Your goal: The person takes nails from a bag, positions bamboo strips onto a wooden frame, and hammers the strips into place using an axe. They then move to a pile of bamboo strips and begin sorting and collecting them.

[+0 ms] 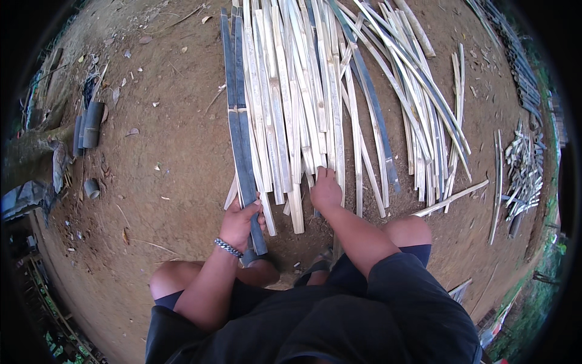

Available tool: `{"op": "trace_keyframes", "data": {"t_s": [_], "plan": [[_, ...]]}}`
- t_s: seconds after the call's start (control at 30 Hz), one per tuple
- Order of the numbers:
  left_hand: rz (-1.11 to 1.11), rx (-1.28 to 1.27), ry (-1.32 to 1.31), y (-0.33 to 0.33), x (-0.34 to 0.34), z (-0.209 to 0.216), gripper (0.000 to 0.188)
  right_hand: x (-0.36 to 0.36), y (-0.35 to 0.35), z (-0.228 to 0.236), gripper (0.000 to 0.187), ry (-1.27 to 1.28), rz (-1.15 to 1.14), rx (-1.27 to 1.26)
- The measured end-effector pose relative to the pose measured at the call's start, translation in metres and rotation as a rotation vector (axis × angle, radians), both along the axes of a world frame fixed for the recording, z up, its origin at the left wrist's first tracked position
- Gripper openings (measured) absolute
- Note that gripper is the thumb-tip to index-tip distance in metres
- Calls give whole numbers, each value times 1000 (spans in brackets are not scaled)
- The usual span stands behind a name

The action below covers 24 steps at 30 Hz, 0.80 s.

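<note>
My left hand (241, 221) is closed around the lower part of a dark bamboo strip (245, 158), thumb across it; the strip runs away from me along the left edge of a heap of pale strips (285, 79), and its near end pokes out below my fist. A chain bracelet (228, 247) circles that wrist. My right hand (325, 191) reaches forward, knuckles up and fingers bent down at the near ends of the pale strips; I cannot tell whether it pinches one. These uneven ends stop between and just ahead of my hands. Left of my left hand is a wide stretch of open brown ground (163, 133), with dark tube sections (92, 124) well beyond. Right of my right hand lies a second bundle (418, 121), then, farther off, a pile of short split pieces (526, 164). My bent knees (407, 233) flank both forearms.
</note>
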State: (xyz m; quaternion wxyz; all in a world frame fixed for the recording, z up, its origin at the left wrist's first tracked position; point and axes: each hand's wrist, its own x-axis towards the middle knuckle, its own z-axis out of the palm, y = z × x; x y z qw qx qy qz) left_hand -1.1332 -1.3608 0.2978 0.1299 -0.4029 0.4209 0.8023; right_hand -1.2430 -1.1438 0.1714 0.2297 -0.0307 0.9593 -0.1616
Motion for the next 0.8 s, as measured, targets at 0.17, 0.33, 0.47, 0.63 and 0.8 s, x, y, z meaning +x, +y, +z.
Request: {"op": "trace_keyframes", "data": {"t_s": [0.17, 0.33, 0.47, 0.63, 0.8], "plan": [[-19, -65, -54, 3, -5, 6, 19, 17, 1, -22, 50, 36, -64, -196], [-2, -87, -78, 3, 0, 0, 20, -2, -7, -2, 25, -735, -527, -962], [-6, -30, -64, 13, -7, 0, 19, -13, 5, 12, 20, -768, -545, -1035], [-19, 0, -54, 18, -10, -4, 16, -18, 13, 46, 16, -768, -505, -969], [-79, -50, -93, 24, -17, 1, 21, 3, 14, 91, 25, -732, -232, -978]]}}
